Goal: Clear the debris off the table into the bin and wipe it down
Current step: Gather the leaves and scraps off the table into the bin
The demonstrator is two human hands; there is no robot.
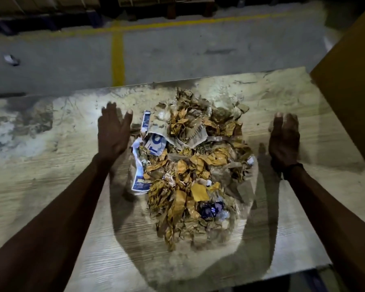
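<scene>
Left hand: the left hand (113, 131) has flat, straight fingers and grasps nothing; it sits at the left edge of the debris pile, whether touching it I cannot tell.
Right hand: the right hand (284, 140) is likewise spread and relaxed, holding nothing, a little apart from the pile's right side; a dark band (293, 170) circles its wrist.
Debris pile: the debris pile (195, 165) of dry yellow-brown leaves, paper scraps, a blue-and-white wrapper (142, 163) and a dark crumpled wrapper (211, 209) lies heaped mid-table between the hands.
Table: the table (40, 165) is pale wood-grain, dusty and smudged.
Box: a brown cardboard box (350, 85) stands at the table's far right.
Floor: the grey floor (177, 53) beyond carries yellow lines (118, 57).
</scene>
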